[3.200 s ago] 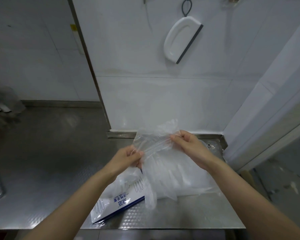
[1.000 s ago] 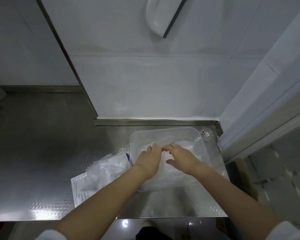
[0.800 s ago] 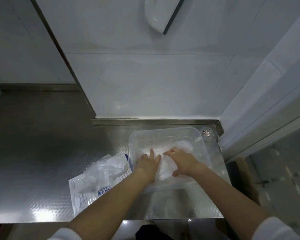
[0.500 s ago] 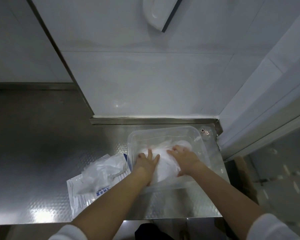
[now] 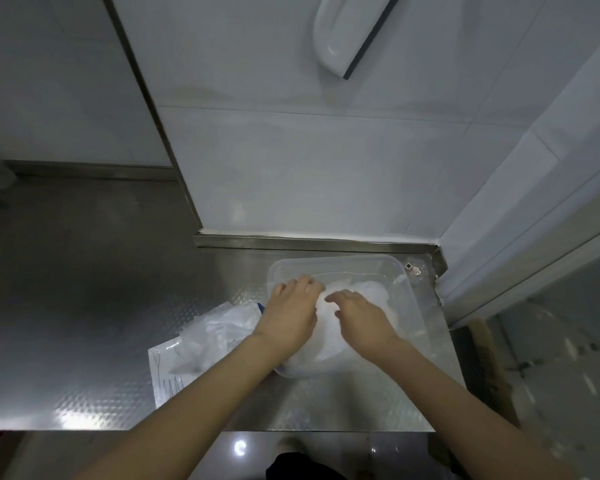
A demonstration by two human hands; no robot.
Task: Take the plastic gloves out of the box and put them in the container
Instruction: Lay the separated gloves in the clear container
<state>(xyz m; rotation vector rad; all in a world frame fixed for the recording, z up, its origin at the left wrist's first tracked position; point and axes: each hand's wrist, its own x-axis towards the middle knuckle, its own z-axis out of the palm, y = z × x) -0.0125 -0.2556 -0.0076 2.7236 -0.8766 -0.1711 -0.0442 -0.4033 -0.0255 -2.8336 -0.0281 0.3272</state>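
Note:
A clear plastic container [image 5: 343,263] stands on the steel counter near the back right corner. A pile of thin clear plastic gloves [image 5: 371,292] lies inside it. Both hands are over the container. My left hand [image 5: 291,313] lies palm down on the left part of the pile, fingers spread. My right hand [image 5: 357,315] presses on the middle of the pile with relaxed fingers. Left of the container lies the flattened white and blue glove box [image 5: 167,372], with crumpled clear plastic [image 5: 219,330] on top of it.
The steel counter [image 5: 84,306] stretches to the left and ends at a front edge near me. A white tiled wall rises right behind the container. A white squeegee [image 5: 347,32] hangs on that wall. A small object [image 5: 413,268] sits at the counter's back right corner.
Earlier both hands held a bunch of gloves above the box. Since then the gloves went into the container, and my hands shifted slightly forward over the pile while pressing it.

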